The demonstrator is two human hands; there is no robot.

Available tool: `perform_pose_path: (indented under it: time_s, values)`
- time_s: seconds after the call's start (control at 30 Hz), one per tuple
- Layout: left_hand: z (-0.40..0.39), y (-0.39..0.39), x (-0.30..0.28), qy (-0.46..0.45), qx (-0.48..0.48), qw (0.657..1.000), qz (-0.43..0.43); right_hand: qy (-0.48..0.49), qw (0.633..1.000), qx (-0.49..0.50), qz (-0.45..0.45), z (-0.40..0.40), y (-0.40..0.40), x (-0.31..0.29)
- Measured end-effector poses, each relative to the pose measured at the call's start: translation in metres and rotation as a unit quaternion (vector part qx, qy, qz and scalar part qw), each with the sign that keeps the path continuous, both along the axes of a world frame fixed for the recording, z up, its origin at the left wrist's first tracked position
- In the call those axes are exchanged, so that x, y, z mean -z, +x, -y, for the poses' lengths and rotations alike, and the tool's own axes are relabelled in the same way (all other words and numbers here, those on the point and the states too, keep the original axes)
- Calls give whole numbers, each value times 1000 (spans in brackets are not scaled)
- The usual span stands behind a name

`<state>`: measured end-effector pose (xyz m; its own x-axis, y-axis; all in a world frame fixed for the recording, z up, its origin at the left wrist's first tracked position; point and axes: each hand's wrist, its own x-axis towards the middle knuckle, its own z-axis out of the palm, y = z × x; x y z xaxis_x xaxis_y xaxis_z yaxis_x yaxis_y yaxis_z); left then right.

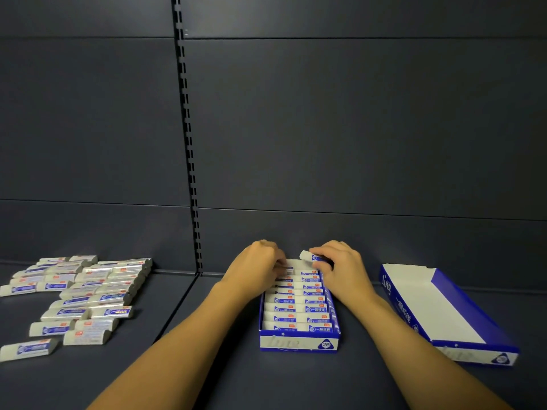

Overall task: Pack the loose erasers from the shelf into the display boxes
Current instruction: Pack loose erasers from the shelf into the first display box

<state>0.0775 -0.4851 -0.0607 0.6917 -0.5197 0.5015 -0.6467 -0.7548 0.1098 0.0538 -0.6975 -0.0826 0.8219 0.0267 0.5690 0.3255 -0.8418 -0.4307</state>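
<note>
- Right hand (340,269) pinched one eraser (309,256) above the far end of the filled display box (299,343).
- Left hand (256,269) curled fingers onto the packed rows at the far left; whether it gripped one, can't tell.
- Empty display box (455,313) sat right, apart, tilted.
- Loose erasers (85,291) lay far left on the shelf (207,374).

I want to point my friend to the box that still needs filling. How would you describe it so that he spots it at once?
Look along the dark shelf to its right side. There lies the empty display box, blue outside and white inside, set at an angle. Unlike the full display box between the hands, it holds no erasers.
</note>
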Motion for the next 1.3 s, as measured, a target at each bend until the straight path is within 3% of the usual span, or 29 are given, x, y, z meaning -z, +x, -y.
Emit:
perform_pose_path:
  time_s: [0.1, 0.23, 0.43, 1.3]
  values:
    - [-15, 0, -5, -55, -15, 997, 45, -6, 1000, -5, 5, -1, -2, -5]
    - [-38, 2, 1, -61, -80, 992, 73, 0, 1000, -11, 24, -5, -3, -16]
    - [-50, 1, 15, -58, -149, 986, 44, -94, 992, -14, -78, -14, -2, -22]
    - [-45, 8, 21, -59, -144, 987, 33, -183, 975, 37, -120, -24, -5, -24]
